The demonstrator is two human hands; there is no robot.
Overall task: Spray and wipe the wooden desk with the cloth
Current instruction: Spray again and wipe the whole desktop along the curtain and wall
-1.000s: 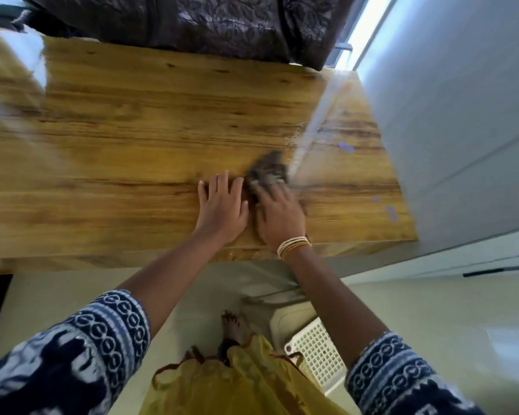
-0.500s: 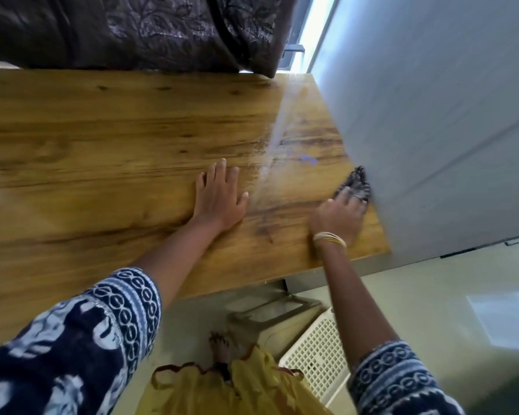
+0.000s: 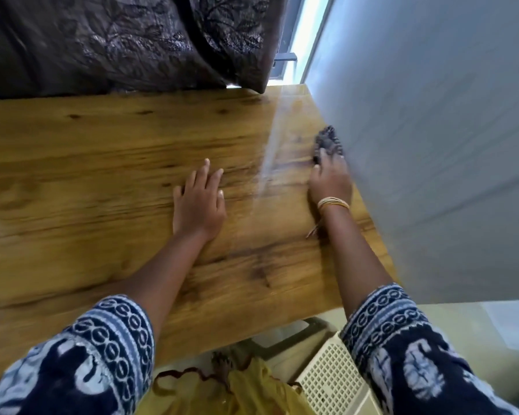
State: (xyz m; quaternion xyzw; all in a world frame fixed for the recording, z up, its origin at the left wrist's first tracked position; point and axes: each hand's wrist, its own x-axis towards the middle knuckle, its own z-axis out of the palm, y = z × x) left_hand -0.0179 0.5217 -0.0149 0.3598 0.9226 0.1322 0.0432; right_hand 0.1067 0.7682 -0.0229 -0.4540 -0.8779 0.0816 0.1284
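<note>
The wooden desk (image 3: 87, 181) fills the middle of the view, with a pale shiny streak running down its right part. My right hand (image 3: 330, 178) presses a dark patterned cloth (image 3: 327, 142) onto the desk at its right edge, close against the grey wall. Only the front part of the cloth shows beyond my fingers. My left hand (image 3: 200, 202) lies flat on the desk, fingers straight and spread, a little left of the streak. No spray bottle is in view.
A grey wall (image 3: 432, 130) borders the desk on the right. A dark patterned curtain (image 3: 117, 40) hangs over the desk's far edge. Below the near edge stand a white lattice basket (image 3: 327, 381) and my yellow garment (image 3: 222, 393).
My right hand has slid the cloth from the desk's middle to the right edge, then further away along the wall. My left hand has stayed flat in place.
</note>
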